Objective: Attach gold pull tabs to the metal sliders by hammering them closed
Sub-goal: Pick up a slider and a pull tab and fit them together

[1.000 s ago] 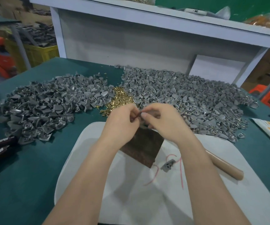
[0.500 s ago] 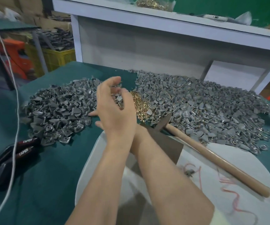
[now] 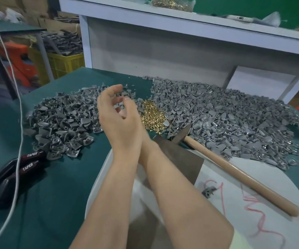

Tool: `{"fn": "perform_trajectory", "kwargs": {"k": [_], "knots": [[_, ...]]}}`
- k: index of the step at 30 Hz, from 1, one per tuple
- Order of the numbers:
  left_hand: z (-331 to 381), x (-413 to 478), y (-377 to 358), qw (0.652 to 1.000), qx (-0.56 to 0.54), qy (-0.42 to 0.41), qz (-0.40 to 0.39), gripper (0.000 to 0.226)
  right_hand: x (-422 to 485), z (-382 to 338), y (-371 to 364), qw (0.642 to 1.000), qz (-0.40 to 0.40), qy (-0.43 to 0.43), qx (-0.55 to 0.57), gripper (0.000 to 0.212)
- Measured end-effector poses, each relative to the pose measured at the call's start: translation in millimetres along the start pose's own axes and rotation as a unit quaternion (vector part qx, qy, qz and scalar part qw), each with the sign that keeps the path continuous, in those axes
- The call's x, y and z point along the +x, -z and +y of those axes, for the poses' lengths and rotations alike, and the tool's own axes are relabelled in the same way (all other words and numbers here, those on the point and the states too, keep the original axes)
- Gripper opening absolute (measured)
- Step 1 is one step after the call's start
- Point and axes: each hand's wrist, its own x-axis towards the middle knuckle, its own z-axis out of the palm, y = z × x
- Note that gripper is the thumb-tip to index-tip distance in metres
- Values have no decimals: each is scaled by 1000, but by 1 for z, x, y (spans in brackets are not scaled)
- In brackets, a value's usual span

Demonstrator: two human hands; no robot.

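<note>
Left hand (image 3: 117, 115) raised over the left pile of grey metal sliders (image 3: 62, 121), fingers loosely curled and apart, nothing visible in them, right hand hidden behind the left wrist, its fingers impossible to tell, gold pull tabs (image 3: 151, 114) heaped between the two slider piles, wooden-handled hammer (image 3: 235, 169) at the right pile's near edge.

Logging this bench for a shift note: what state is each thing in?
Left hand: raised, fingers loosely curled.
Right hand: hidden behind left hand.
Hammer: lying unheld.
Pliers: lying unheld.
Gold tabs: loose heap.
Sliders: two loose heaps.
</note>
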Motion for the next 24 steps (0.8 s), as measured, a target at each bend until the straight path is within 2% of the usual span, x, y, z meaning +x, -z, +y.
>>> {"fn": "perform_trajectory", "kwargs": {"k": [2, 3, 5, 7, 11, 14, 16, 17, 19, 21, 24], "knots": [[-3, 1, -2, 998, 3, 45, -36, 23, 12, -3, 25, 998, -8, -39, 42, 15], [-6, 0, -4, 995, 16, 67, -73, 24, 14, -1, 39, 998, -5, -61, 11, 14], [-10, -3, -8, 979, 66, 89, -170, 25, 5, 7, 66, 999, 33, -43, 0, 15], [-13, -9, -10, 958, 110, 76, -253, 22, -11, 18, 84, 997, 55, -39, 24, 18], [-17, -14, -11, 936, 157, 67, -309, 19, -30, 34, 100, 994, 66, -41, 83, 11], [-19, -13, -10, 937, 154, 84, -302, 13, -30, 37, 99, 990, 63, -50, 118, 14], [-19, -11, -10, 952, 135, 94, -259, 13, -23, 40, 96, 987, 76, -68, 128, 10], [-19, -9, -9, 960, 124, 97, -233, 14, -17, 44, 92, 988, 88, -80, 99, 6], [-20, -6, -8, 973, 91, 102, -187, 17, 1, 49, 80, 987, 91, -110, -70, 3], [-18, -5, -8, 979, 55, 113, -161, 21, 18, 46, 64, 964, 20, -158, -214, 16], [-17, -5, -9, 982, 34, 120, -144, 18, 39, 43, 44, 939, -83, -195, -272, 17]]}}
